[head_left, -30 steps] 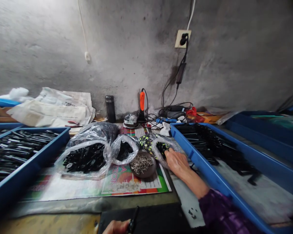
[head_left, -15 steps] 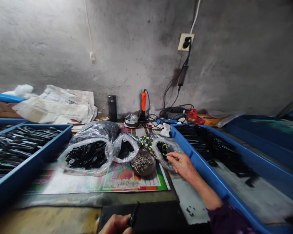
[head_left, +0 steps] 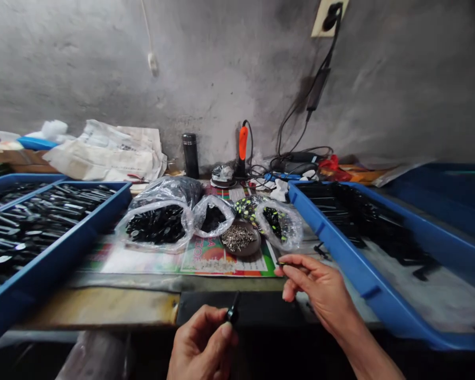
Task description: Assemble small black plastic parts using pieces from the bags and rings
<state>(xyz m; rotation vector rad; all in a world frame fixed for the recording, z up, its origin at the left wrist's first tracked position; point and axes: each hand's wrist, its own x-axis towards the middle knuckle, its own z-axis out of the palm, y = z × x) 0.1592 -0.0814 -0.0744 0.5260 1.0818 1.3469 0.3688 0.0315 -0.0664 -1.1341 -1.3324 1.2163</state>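
Between the thumb and fingertips of my left hand (head_left: 206, 343) is a black part (head_left: 232, 313) with a rounded end and a thin shaft pointing up. My right hand (head_left: 320, 287) pinches a small dark piece (head_left: 282, 263) with a hint of yellow-green, in front of an open plastic bag (head_left: 291, 232) of black and yellow-green pieces. A round dish (head_left: 249, 248) of small metal screws (head_left: 237, 236) stands left of that bag. Further left are two more open bags of black parts, a small bag (head_left: 214, 217) and a large bag (head_left: 156, 224).
Blue trays of black parts flank the work surface, a left tray (head_left: 124, 192) and a right tray (head_left: 324, 232). Along the wall stand a black flask (head_left: 190, 155) and an orange-handled tool (head_left: 243, 142) with cables. A black pad (head_left: 257, 309) lies at the front edge.
My right hand has drawn back from the mouth of the right bag towards me, now with a small piece in its fingertips. My left hand, still holding the black part, has risen further into view.
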